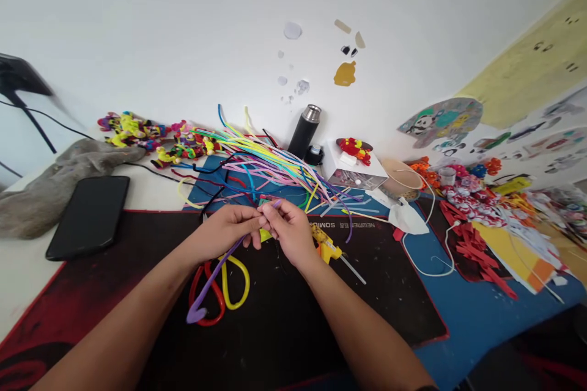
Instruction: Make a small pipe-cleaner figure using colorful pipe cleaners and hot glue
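A purple pipe cleaner (208, 286) runs between the fingers of both hands, its lower end bent into a hook. My left hand (232, 229) pinches it near the upper part. Close against it, my right hand (291, 232) grips the pipe cleaner's top end with thumb and fingers. Under the left wrist lie scissors (236, 284) with one red and one yellow handle loop; their blades are mostly hidden. A yellow glue gun (326, 247) with a clear glue stick in its back rests just right of my right hand.
Behind the hands spreads a heap of colourful pipe cleaners (275, 162). A black thermos (304, 132) and a white box (355, 165) stand by the wall. A phone (89, 217) lies left; red strips (477, 247) and a white cable (431, 274) lie right, on or beside the dark mat (367, 311).
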The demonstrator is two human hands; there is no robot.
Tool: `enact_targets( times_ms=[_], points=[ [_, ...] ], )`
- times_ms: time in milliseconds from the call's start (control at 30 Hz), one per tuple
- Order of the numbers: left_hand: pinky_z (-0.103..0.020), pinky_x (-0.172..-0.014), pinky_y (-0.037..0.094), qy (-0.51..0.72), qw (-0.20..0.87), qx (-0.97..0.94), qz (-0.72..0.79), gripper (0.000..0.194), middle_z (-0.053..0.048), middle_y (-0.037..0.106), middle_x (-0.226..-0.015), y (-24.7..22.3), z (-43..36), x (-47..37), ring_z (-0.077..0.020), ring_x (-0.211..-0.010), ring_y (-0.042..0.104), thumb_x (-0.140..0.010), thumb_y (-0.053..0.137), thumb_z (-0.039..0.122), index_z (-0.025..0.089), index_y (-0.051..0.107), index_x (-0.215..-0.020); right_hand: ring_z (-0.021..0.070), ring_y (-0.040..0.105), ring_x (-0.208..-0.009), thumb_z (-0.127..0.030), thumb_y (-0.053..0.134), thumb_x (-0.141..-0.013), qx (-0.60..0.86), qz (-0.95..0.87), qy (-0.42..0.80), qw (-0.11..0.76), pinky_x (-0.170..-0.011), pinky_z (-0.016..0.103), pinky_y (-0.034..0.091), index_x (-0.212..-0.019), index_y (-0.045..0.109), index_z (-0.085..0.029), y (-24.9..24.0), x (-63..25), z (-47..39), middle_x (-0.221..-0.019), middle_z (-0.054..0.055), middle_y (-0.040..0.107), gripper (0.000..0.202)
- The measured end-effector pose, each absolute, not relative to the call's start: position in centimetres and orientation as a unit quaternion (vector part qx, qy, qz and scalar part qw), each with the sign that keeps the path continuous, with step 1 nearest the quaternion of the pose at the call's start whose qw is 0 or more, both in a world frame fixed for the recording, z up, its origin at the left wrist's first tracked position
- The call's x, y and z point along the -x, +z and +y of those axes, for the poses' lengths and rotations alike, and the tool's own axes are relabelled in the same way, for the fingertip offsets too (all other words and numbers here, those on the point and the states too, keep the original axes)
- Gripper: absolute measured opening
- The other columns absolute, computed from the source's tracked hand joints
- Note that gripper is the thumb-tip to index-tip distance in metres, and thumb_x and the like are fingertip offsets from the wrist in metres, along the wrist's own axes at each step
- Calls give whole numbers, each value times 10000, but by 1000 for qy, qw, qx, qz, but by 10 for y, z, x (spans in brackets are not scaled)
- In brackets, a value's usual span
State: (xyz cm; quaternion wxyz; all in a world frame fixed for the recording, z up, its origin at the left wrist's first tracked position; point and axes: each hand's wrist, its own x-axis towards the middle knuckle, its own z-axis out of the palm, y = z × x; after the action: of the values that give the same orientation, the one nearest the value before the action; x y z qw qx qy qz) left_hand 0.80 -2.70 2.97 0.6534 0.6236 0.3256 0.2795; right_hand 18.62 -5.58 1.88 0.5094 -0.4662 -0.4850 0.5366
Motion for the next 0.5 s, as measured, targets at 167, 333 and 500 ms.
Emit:
enact_targets(
  times_ms=[167, 333, 500],
  points=[
    [-284, -612, 448, 301, 549, -687, 369, 476, -38, 717, -674, 23, -24, -5, -196, -619, 597, -975, 647, 602, 217, 773, -727, 101, 393, -492, -641, 788, -886, 463, -472, 538, 523, -491, 254, 309, -808, 728, -205, 18, -194, -62, -556, -58, 492, 447],
    [-336, -785, 497, 377, 389, -724, 427, 286, -55, 765, -885, 16, -24, -10, -273, -836, 670, -927, 693, 533, 268, 801, -936, 112, 406, -494, -586, 765, -932, 434, -486, 573, 496, -512, 264, 311, -824, 786, -203, 18, -206, -78, -526, -61, 464, 399],
    [-448, -938, 487, 327, 266, -825, 377, 205, -118, 760, -1028, -3, -25, -15, -351, -1019, 664, -851, 706, 300, 253, 790, -1033, 128, 495, -574, -587, 719, -977, 408, -564, 573, 433, -585, 281, 384, -827, 821, -215, 21, -205, -94, -626, -21, 570, 414]
  ],
)
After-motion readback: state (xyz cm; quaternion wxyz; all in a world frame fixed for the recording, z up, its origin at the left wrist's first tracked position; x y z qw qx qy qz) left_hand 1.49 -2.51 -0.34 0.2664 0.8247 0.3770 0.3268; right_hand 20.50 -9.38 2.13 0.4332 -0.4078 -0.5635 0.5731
